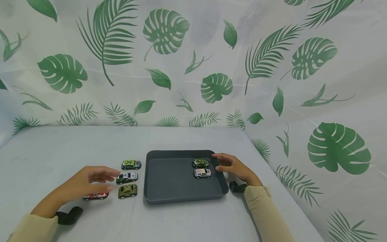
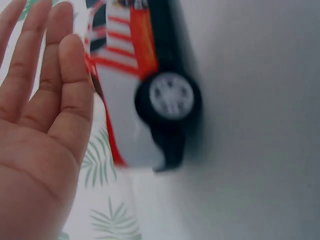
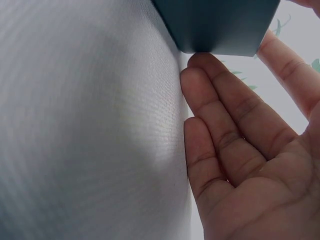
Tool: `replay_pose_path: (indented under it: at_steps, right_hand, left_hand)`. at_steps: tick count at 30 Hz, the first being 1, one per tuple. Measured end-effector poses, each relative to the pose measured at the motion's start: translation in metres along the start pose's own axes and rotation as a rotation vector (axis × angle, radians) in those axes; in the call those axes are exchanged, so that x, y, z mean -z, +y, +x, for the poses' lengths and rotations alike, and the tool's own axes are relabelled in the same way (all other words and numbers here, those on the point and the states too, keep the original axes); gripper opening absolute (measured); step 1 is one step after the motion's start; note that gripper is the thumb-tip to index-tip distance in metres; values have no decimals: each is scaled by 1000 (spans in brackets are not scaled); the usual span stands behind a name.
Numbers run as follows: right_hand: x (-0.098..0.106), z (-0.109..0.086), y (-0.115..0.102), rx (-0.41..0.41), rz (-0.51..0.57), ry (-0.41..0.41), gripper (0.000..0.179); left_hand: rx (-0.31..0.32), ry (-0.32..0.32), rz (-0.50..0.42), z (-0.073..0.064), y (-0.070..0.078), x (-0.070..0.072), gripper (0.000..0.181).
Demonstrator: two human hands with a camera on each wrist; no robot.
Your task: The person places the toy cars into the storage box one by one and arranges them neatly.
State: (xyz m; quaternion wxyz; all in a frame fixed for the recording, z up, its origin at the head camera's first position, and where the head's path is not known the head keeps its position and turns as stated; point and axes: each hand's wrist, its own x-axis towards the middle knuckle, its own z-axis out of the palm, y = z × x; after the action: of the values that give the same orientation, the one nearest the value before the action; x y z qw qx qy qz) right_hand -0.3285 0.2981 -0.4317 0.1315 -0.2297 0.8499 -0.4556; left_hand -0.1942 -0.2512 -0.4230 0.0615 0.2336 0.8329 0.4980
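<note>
Left hand (image 1: 82, 184) hovering, fingers empty, beside red-and-white toy car (image 1: 97, 196) left of grey rectangular tray (image 1: 169, 181); right hand (image 1: 234, 167), fingers relaxed, resting against tray. Car likely feeling light, stiff, rolling easily; sides offering pinch.

Looks like a screened-off tabletop booth; cannot be placed as home or lab. Shows leaf-printed white sheeting (image 1: 187, 90) hung beyond the left hand (image 1: 86, 183) and right hand (image 1: 238, 168), turning a corner along the right hand's outer side, with a plain white tabletop (image 1: 175, 222) beneath both.
</note>
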Motion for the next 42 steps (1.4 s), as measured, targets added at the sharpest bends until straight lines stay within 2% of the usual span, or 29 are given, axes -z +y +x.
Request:
replay_pose_path:
  at_steps: [4,10,19,24,28,31,35,38,42]
  right_hand:
    - [0,0,0,-15,11,2,62]
    - [1,-1,0,-12,2,5,63]
    - [1,-1,0,-5,8,2,61]
    - [0,-2,-1,-7,10,-1,60]
    - [1,-2,0,-1,5,-1,61]
    - [1,-2,0,-7,-2,2,61]
    - [1,-2,-2,-11,0,3,61]
    - [0,-2,-2,-16,9,3,61]
    - [-1,0,-1,-17,4,3,61]
  left_hand:
    - [20,-18,6,-3,-6,5,43]
    - [41,-7,57,-6,-9,11,47]
    - [63,-11,79,-9,-17,20,47]
    - [108,-43,86,-14,-20,29,48]
    - [152,-96,45,-16,-25,34,50]
    - [147,-147,-15,-16,-31,34,51]
    - [130,-191,-50,-15,-34,35,52]
    - [138,-206,-48,-15,-35,35,50]
    - [168,-200,10,-15,-32,35,44]
